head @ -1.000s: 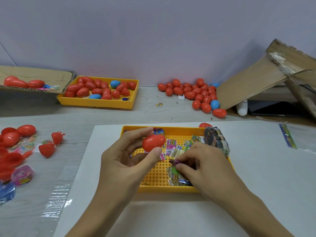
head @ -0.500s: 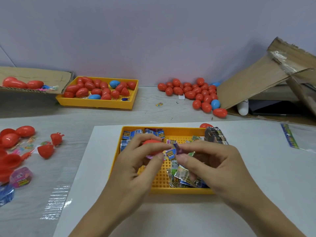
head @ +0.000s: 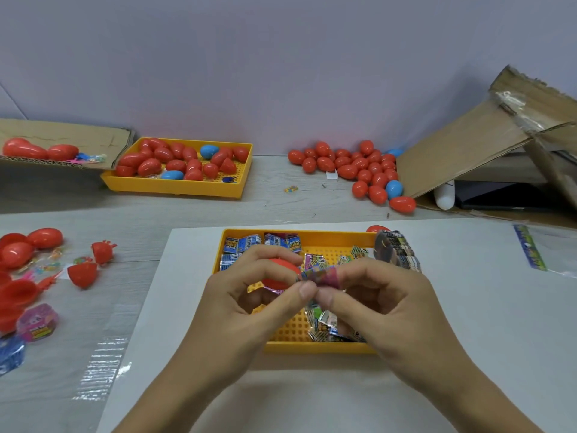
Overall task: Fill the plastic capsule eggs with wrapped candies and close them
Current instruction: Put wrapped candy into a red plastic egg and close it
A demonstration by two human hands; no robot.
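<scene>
left hand [head: 237,304] grips red egg [head: 281,270] | right hand [head: 384,304] pinches wrapped candy [head: 321,274] at egg | both hands together over yellow tray [head: 312,346] on bench [head: 187,210]

Red capsule egg [head: 278,270] held above near yellow tray [head: 312,346], largely hidden by fingers; open or closed not discernible. A pink-purple wrapped candy [head: 321,274] touches its right side. Loose wrapped candies [head: 327,326] lie in the tray; closed red and blue eggs [head: 359,170] heaped far back on table.
</scene>
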